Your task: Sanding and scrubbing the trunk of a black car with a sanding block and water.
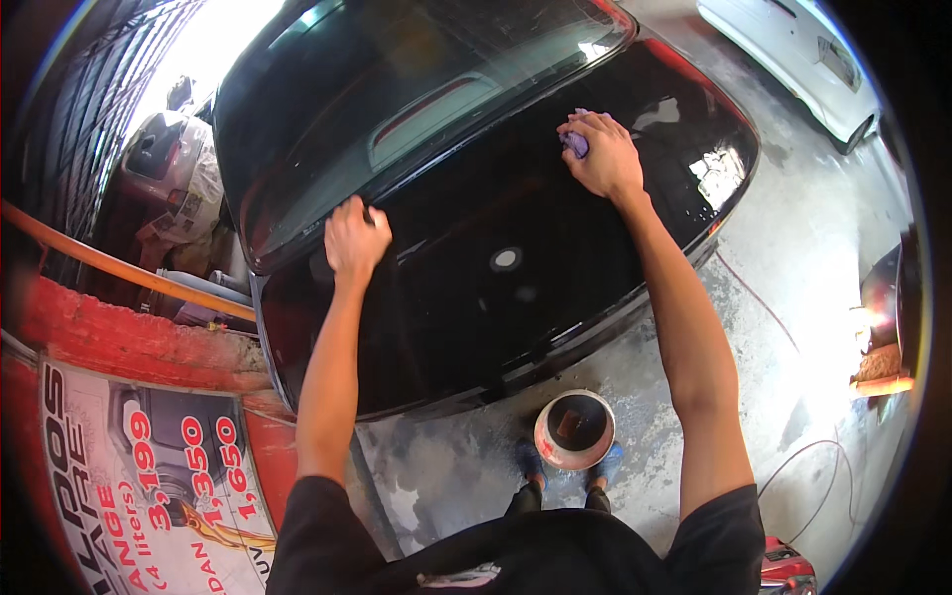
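Note:
A glossy black car trunk lid [466,307] spreads below my hands, with the rear window [327,109] sloping up beyond it. My right hand [607,159] is closed around a crumpled purple cloth [575,145] and presses it on the far right part of the lid. My left hand [356,241] is curled over the left side of the lid, close to the window's lower edge. Something dark shows by its thumb, but I cannot make out what it is. A round pale reflection [506,260] shines mid-lid.
A round bucket [544,448] with dark contents stands on the concrete floor between my feet. At left are an orange rail [129,266], a red wall [129,332] and a printed banner [74,436]. A white car [793,50] is parked far right; a hose [764,307] crosses the floor.

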A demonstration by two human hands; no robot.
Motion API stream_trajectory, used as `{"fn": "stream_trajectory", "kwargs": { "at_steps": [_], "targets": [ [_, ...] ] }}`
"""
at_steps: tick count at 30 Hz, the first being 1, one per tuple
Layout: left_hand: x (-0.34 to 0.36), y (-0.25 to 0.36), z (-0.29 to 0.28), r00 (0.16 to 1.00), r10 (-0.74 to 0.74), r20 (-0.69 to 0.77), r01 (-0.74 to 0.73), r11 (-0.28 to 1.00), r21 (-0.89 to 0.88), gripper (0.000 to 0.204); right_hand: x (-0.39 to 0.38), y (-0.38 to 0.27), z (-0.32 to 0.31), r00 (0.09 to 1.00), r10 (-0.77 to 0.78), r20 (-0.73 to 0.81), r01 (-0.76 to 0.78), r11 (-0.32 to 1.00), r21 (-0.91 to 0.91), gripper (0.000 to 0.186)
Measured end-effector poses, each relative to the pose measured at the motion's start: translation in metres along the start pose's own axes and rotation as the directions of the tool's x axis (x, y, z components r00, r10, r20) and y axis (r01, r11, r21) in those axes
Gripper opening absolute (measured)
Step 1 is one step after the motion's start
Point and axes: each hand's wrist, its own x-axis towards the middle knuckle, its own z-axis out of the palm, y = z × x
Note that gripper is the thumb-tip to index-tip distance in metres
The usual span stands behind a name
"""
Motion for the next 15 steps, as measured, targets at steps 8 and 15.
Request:
{"fn": "stream_trajectory", "kwargs": {
  "at_steps": [8, 15],
  "targets": [
    [-0.142, 0.056, -0.071, 0.990, 0.134, 0.033, -0.118, 0.946, -0.302, 0.020, -0.011, 0.037, -0.007, 1.000, 0.013, -0.012, -0.013, 1.000, -0.020, 0.035],
    [-0.010, -0.010, 0.007, 0.994, 0.020, -0.103, -0.018, 1.000, 0.023, 0.018, 0.004, 0.007, -0.005, 1.000, 0.006, -0.010, -0.006, 1.000, -0.017, 0.033]
  ]
}}
